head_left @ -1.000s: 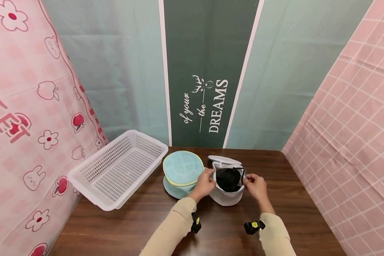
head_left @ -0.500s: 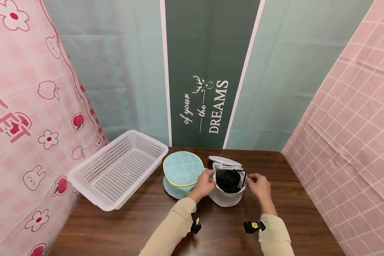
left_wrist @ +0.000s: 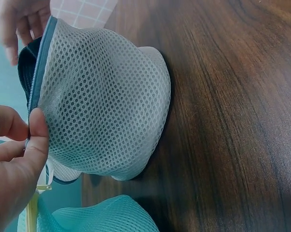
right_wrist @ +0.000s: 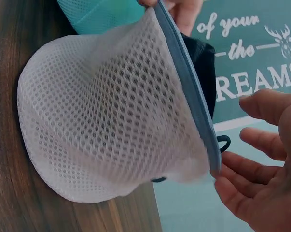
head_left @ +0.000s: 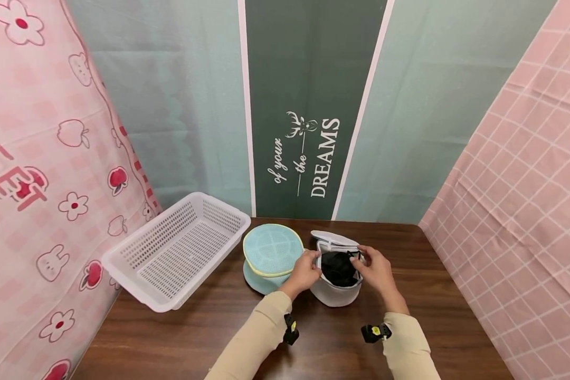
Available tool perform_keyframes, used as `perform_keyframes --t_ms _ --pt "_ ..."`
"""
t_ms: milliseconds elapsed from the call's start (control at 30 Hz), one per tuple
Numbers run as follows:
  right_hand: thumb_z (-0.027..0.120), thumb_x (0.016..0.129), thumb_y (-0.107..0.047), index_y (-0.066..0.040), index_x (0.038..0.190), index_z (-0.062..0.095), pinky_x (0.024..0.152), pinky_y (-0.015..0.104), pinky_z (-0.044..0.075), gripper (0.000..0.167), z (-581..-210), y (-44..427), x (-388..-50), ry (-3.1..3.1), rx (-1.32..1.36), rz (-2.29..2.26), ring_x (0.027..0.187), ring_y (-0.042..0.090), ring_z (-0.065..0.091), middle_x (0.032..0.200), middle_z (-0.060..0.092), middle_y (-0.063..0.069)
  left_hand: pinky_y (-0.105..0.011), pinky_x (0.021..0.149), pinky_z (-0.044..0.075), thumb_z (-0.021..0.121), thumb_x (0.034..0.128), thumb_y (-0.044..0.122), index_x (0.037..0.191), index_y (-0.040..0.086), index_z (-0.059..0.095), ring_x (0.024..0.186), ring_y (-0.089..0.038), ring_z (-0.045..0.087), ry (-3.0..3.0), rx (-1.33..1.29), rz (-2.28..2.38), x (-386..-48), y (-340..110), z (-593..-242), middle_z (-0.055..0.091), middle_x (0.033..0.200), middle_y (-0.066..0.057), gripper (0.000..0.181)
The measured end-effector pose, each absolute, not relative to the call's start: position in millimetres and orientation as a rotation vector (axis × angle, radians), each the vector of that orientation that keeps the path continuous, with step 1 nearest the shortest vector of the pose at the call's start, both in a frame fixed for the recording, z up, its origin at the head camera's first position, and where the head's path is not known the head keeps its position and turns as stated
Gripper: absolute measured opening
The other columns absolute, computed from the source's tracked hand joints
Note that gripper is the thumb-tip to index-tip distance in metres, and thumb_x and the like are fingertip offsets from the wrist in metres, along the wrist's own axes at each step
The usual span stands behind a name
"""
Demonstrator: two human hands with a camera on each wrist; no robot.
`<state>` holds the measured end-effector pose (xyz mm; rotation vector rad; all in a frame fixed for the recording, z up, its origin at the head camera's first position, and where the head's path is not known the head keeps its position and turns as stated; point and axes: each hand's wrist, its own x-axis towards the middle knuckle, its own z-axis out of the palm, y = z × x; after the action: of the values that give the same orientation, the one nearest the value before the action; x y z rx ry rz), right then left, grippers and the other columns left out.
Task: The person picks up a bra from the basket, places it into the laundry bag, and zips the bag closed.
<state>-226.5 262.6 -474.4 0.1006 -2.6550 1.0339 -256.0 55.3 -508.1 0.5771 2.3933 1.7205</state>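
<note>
White bag (head_left: 336,298), three o'clock from blue bag (head_left: 273,248): left hand (head_left: 305,270) pinches its zipped rim (right_wrist: 198,101) at nine; right hand (head_left: 377,269), fingers apart, touches at two. I would hold it taut, black cord (right_wrist: 227,142) kept inside.

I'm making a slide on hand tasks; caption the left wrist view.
The left hand pinches the white bag by its zippered rim, beside a teal bag.

Around the white rounded mesh bag (head_left: 334,295), a hand could pass over bare brown wooden tabletop (head_left: 332,340) at six o'clock, while the white oval mesh lid (head_left: 334,238) obstructs twelve, the left hand (head_left: 305,270) and light-blue round mesh bag (head_left: 272,250) nine, the right hand (head_left: 377,268) three.
</note>
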Motion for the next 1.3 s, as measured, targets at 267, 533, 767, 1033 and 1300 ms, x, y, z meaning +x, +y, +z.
perform_keyframes --t_ms 267,533,767,1033,1300 --pt "0.071 0.08 -0.008 0.004 0.113 0.063 0.077 0.051 0.047 0.036 -477.3 245.0 -233.7 -2.683 0.329 1.009 0.09 0.036 0.058 0.101 0.06 0.022 -0.022 0.066 0.047 0.054 0.0773 -0.014 0.126 -0.008 0.052 0.074 -0.013 0.052 2.507 0.622 1.621 -257.9 54.7 -508.8 0.048 0.121 -0.017 0.049" --pt "0.075 0.075 -0.009 -0.002 0.099 0.071 0.084 0.05 0.041 0.025 -485.8 232.9 -238.1 -2.74 0.444 0.834 0.096 0.035 0.055 0.101 0.059 0.017 -0.023 0.068 0.044 0.053 0.0746 -0.015 0.124 -0.01 0.052 0.075 -0.016 0.051 2.534 0.652 1.59 -259.7 53.7 -507.9 0.048 0.124 -0.017 0.05" --pt "0.077 0.071 -0.009 -0.003 0.096 0.073 0.079 0.049 0.042 0.026 -492.3 225.3 -241.1 -2.805 0.509 0.677 0.092 0.034 0.052 0.099 0.055 0.019 -0.021 0.057 0.047 0.051 0.0774 -0.017 0.128 -0.008 0.05 0.061 -0.007 0.046 2.384 0.601 1.703 -257.6 54.1 -508.6 0.044 0.13 -0.015 0.051" --pt "0.078 0.067 -0.005 -0.005 0.094 0.074 0.072 0.044 0.045 0.027 -505.6 222.5 -247.5 -2.857 0.58 0.513 0.082 0.03 0.052 0.091 0.053 0.016 -0.024 0.056 0.049 0.048 0.078 -0.019 0.13 -0.007 0.048 0.059 -0.007 0.045 2.225 0.59 1.823 -256.9 55.2 -509.3 0.042 0.133 -0.01 0.053" --pt "0.074 0.068 0.001 -0.003 0.088 0.075 0.071 0.041 0.047 0.021 -506.9 225.9 -255.4 -2.934 0.653 0.356 0.081 0.031 0.055 0.081 0.058 0.014 -0.032 0.061 0.052 0.045 0.0785 -0.022 0.127 -0.012 0.047 0.063 -0.011 0.044 2.088 0.634 1.955 -245.6 47.9 -483.8 0.042 0.13 -0.017 0.05"
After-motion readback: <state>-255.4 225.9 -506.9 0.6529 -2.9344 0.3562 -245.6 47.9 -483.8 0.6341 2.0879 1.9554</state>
